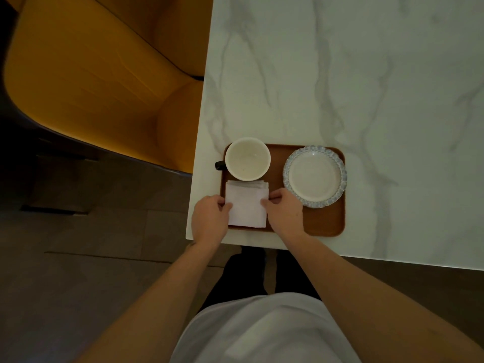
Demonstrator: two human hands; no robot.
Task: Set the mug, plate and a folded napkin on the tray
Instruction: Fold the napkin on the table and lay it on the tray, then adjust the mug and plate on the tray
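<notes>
Pinching a folded napkin by its sides, left hand and right hand rest it on the tray, just below the mug, plate alongside, on a marble worktop beside a yellow chair.

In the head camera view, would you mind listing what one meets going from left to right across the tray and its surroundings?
Yellow chair → left hand → folded napkin → right hand → plate → bare marble table. The mug sits above the napkin, so I leave it out.
</notes>
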